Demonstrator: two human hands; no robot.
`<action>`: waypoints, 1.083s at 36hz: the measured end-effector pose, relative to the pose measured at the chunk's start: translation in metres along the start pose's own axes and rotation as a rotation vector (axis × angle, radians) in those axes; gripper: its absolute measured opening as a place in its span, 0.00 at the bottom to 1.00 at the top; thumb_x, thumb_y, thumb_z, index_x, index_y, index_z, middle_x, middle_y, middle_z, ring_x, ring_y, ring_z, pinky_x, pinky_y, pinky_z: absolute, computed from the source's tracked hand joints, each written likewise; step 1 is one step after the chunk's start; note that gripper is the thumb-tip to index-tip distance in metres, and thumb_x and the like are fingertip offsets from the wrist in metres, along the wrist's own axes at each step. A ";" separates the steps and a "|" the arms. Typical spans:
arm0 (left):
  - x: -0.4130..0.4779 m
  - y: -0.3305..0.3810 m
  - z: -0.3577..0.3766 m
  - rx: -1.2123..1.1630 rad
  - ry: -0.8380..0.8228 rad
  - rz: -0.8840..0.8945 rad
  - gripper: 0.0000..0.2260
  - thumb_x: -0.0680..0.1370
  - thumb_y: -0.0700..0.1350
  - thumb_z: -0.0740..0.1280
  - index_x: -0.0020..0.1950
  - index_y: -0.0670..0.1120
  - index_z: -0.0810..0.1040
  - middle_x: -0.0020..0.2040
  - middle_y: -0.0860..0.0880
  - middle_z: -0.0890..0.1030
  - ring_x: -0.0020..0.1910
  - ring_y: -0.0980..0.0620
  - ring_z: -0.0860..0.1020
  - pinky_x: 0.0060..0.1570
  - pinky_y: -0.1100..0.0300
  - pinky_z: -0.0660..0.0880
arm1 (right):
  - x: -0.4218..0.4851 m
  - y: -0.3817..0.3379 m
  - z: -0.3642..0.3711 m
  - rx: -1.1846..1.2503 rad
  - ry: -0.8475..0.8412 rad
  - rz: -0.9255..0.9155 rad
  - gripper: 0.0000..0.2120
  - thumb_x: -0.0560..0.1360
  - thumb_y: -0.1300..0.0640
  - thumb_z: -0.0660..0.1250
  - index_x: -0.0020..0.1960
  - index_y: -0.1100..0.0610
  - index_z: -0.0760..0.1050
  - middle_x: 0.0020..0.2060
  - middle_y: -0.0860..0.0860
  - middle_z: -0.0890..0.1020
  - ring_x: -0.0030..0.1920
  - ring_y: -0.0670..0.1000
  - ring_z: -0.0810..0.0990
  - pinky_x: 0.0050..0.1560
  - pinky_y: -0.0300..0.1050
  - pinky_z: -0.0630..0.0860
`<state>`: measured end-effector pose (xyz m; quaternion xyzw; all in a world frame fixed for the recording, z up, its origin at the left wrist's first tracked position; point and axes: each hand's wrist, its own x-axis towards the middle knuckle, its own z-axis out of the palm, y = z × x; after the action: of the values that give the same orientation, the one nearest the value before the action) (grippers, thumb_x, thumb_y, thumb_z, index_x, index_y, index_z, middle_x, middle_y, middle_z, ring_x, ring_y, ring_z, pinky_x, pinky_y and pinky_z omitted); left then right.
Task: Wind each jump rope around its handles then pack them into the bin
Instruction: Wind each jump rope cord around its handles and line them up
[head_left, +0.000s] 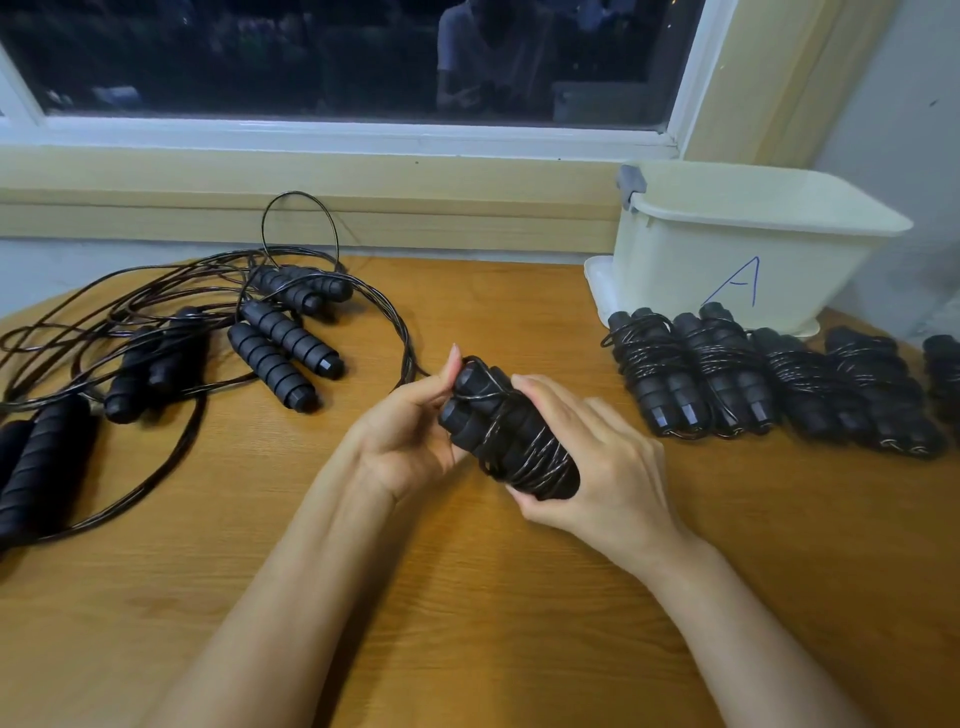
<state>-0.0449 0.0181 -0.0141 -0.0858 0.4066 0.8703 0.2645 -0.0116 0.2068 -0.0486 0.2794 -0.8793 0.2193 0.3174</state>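
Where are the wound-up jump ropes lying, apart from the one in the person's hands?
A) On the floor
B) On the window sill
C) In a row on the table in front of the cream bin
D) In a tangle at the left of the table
C: the wound bundles lie side by side on the table just in front of the cream bin; the left side holds only loose ropes.

Wooden table: loose jump ropes, wound bundles, bin.

Bare forearms (longish nails)
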 end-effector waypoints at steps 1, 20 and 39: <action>0.001 0.000 0.000 -0.010 -0.003 -0.017 0.15 0.70 0.53 0.73 0.42 0.40 0.83 0.44 0.43 0.83 0.43 0.47 0.83 0.44 0.55 0.82 | 0.000 0.000 0.000 0.000 0.003 -0.009 0.40 0.65 0.47 0.77 0.73 0.49 0.66 0.67 0.43 0.76 0.52 0.45 0.79 0.42 0.43 0.81; 0.010 -0.011 -0.001 0.182 0.117 -0.089 0.20 0.75 0.50 0.67 0.25 0.44 0.77 0.24 0.48 0.77 0.22 0.56 0.76 0.22 0.66 0.74 | -0.006 0.007 0.002 -0.275 0.045 -0.260 0.36 0.69 0.53 0.71 0.75 0.54 0.64 0.67 0.45 0.77 0.47 0.48 0.79 0.37 0.39 0.78; 0.013 -0.023 0.001 0.876 0.167 0.719 0.18 0.80 0.55 0.57 0.59 0.46 0.80 0.50 0.51 0.84 0.52 0.56 0.81 0.53 0.64 0.77 | 0.002 -0.017 0.002 -0.177 -0.079 0.220 0.46 0.58 0.46 0.80 0.74 0.52 0.70 0.67 0.44 0.77 0.42 0.48 0.79 0.33 0.37 0.75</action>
<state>-0.0440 0.0363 -0.0330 0.1070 0.7526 0.6459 -0.0703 -0.0035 0.1921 -0.0449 0.1608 -0.9323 0.1632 0.2800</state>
